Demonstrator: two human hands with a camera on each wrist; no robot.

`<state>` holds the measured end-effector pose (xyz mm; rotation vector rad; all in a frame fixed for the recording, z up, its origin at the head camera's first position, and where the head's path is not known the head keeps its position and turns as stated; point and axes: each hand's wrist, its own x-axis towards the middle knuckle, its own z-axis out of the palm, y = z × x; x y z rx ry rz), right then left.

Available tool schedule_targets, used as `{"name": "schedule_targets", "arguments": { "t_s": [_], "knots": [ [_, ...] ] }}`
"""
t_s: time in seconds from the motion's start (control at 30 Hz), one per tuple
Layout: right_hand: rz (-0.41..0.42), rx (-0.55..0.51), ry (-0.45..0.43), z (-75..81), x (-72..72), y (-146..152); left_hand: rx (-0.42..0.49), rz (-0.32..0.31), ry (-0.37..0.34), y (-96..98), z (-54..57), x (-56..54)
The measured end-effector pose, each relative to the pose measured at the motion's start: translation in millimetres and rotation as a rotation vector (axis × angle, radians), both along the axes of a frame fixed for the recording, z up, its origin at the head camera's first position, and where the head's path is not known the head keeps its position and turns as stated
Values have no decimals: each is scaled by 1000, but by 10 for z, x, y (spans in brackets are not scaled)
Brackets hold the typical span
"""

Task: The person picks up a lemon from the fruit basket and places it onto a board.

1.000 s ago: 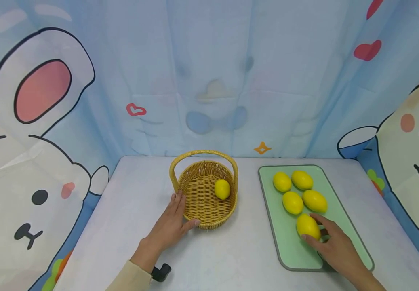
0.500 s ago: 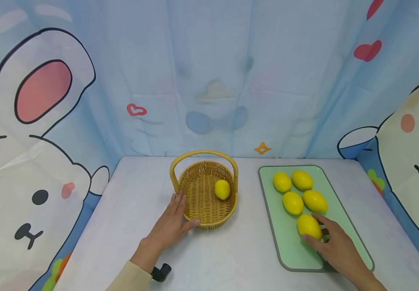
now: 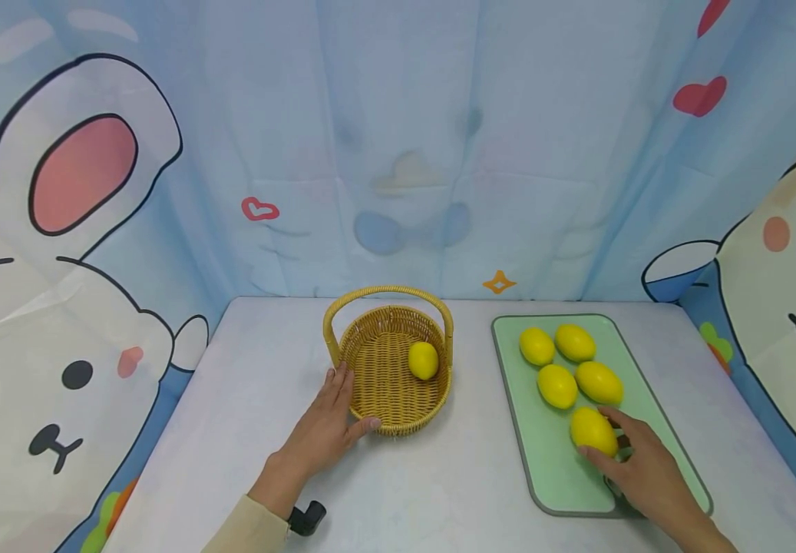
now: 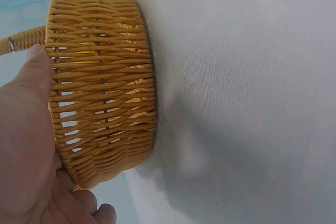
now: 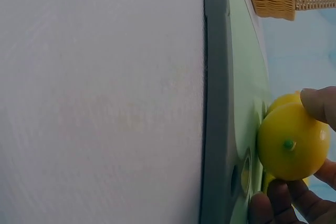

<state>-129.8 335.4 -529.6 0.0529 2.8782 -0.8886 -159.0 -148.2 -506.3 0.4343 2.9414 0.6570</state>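
My left hand rests against a yellow wicker basket, its fingers lying along the left side and the thumb on the front rim. In the left wrist view that thumb meets the basket's rim near the handle. One lemon lies inside the basket at the right. Over the front part of a light green tray, my right hand grips another lemon between thumb and fingers. The right wrist view shows this lemon with its green stem end towards the camera, close to the tray.
Several more lemons lie on the back half of the tray. A white cloth covers the table. Behind it hangs a blue curtain with cartoon prints. A black device sits at the left wrist.
My right hand and the lemon in it have shifted slightly to the right over the tray. The left hand and the basket have stayed in place.
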Motion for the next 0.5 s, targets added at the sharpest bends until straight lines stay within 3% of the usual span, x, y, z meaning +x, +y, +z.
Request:
{"name": "schedule_targets", "arguments": {
  "t_s": [0.2, 0.5],
  "knots": [
    [14, -13, 35, -30, 6, -52, 17, 4, -4, 6, 9, 5],
    [3, -12, 4, -3, 7, -28, 10, 6, -7, 9, 20, 12]
  ]
}}
